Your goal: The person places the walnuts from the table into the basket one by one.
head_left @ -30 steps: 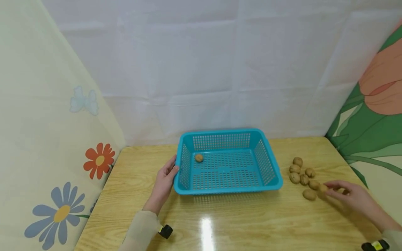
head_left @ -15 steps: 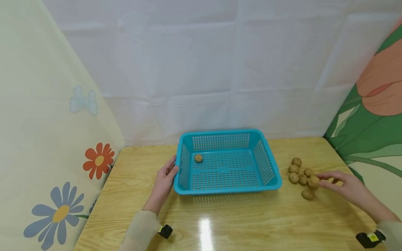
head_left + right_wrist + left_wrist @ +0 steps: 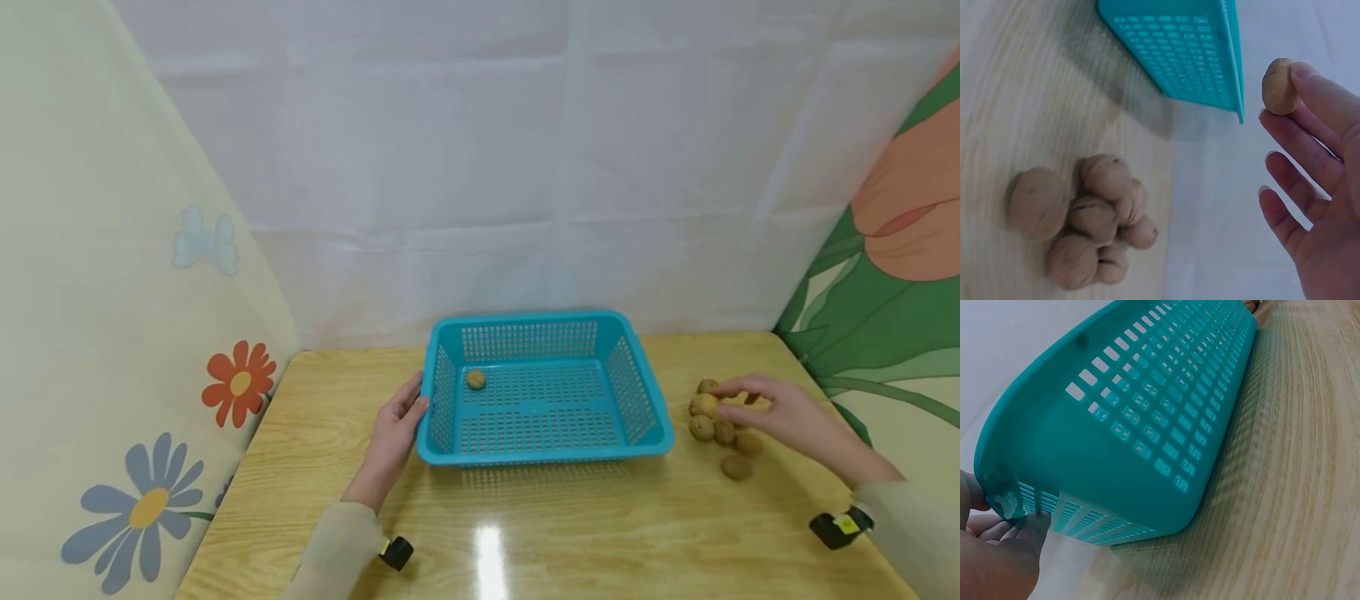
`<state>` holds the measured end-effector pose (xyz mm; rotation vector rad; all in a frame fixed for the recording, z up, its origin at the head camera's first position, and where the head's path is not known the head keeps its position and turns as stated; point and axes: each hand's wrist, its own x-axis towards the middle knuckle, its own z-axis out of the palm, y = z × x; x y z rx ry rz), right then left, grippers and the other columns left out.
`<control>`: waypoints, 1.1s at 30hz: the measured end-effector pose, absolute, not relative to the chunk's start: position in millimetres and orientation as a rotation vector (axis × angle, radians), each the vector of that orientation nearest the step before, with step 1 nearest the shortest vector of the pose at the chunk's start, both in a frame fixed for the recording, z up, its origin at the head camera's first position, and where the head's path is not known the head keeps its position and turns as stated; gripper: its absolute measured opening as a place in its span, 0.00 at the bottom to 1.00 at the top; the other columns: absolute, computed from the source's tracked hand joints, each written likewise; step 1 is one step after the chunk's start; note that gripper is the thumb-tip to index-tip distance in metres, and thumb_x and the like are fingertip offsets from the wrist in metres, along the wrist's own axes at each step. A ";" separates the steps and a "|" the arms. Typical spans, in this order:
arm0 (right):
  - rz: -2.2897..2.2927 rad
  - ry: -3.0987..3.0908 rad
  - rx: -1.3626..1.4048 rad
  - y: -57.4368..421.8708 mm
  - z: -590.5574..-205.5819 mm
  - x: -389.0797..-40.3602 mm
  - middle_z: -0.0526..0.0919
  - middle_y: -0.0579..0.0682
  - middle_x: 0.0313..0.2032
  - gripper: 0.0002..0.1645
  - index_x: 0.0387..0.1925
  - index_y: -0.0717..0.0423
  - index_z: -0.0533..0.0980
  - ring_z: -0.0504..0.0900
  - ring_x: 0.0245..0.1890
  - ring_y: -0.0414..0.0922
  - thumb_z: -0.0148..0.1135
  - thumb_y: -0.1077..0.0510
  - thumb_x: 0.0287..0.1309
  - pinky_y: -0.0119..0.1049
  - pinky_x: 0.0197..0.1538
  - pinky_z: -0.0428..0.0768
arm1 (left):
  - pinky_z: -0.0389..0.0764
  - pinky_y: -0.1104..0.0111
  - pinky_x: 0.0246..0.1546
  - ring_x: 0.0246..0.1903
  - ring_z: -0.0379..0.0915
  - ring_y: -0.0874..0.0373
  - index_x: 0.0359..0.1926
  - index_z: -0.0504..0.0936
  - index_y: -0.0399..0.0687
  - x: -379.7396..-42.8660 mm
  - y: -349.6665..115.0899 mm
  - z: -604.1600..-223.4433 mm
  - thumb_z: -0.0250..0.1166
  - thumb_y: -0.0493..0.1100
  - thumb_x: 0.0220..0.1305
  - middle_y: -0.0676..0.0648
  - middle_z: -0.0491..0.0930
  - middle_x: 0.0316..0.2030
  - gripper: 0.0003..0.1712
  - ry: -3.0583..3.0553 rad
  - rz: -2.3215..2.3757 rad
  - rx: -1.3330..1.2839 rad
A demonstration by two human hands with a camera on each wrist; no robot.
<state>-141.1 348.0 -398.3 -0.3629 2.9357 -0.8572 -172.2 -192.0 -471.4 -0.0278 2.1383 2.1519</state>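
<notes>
One walnut [image 3: 1277, 90] pinched between your right hand's [image 3: 787, 415] thumb and finger — shifted left over the pile [image 3: 1093, 220], nearer the basket [image 3: 547, 459], so the carry looks under way, not done. Left hand [image 3: 392, 429] grips the rim — single nut [image 3: 476, 379] inside.

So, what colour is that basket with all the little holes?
The basket is turquoise blue, seen best in the head view.

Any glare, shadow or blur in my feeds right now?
Head: a bright glare streak on the table, clear of the basket and walnuts; left wrist: the basket's shadow on the table along its base; right wrist: basket shadow there too, walnuts on the table slightly soft, held walnut seemingly a bit crisper.
</notes>
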 end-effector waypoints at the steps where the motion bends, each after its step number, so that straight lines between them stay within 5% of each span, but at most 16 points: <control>1: -0.868 2.936 -0.391 344.2 -396.9 -143.6 0.84 0.57 0.57 0.24 0.60 0.52 0.83 0.78 0.47 0.45 0.67 0.45 0.70 0.40 0.41 0.79 | 0.65 0.55 0.72 0.78 0.54 0.45 0.83 0.52 0.41 -172.3 -191.9 -471.6 0.49 0.39 0.84 0.38 0.57 0.79 0.33 2.140 2.152 -0.029; 8: -0.909 2.908 -0.550 314.4 -385.2 -162.2 0.85 0.50 0.55 0.20 0.60 0.49 0.84 0.78 0.47 0.40 0.66 0.47 0.71 0.38 0.42 0.80 | 0.66 0.55 0.72 0.77 0.55 0.45 0.83 0.52 0.41 -172.6 -191.4 -472.8 0.49 0.39 0.84 0.39 0.58 0.79 0.33 2.149 2.153 -0.020; 18: -0.911 2.823 -0.660 264.7 -369.7 -195.4 0.85 0.47 0.58 0.22 0.59 0.44 0.84 0.80 0.56 0.50 0.67 0.41 0.69 0.51 0.55 0.77 | 0.66 0.56 0.72 0.77 0.56 0.45 0.83 0.53 0.42 -172.6 -192.1 -472.4 0.49 0.39 0.84 0.39 0.59 0.79 0.32 2.150 2.152 -0.027; 26: -0.913 2.767 -0.817 221.4 -362.1 -228.3 0.86 0.43 0.54 0.21 0.56 0.42 0.85 0.80 0.51 0.47 0.71 0.41 0.66 0.47 0.50 0.78 | 0.66 0.56 0.71 0.78 0.55 0.45 0.83 0.53 0.43 -172.0 -193.2 -471.4 0.49 0.39 0.84 0.39 0.58 0.79 0.33 2.146 2.156 -0.033; 33: -0.923 2.702 -0.912 187.1 -367.1 -253.2 0.85 0.45 0.56 0.22 0.56 0.43 0.86 0.81 0.57 0.52 0.72 0.41 0.64 0.53 0.55 0.79 | 0.69 0.60 0.70 0.77 0.56 0.45 0.82 0.54 0.42 -171.8 -190.5 -472.7 0.50 0.38 0.83 0.38 0.59 0.79 0.33 2.155 2.169 -0.025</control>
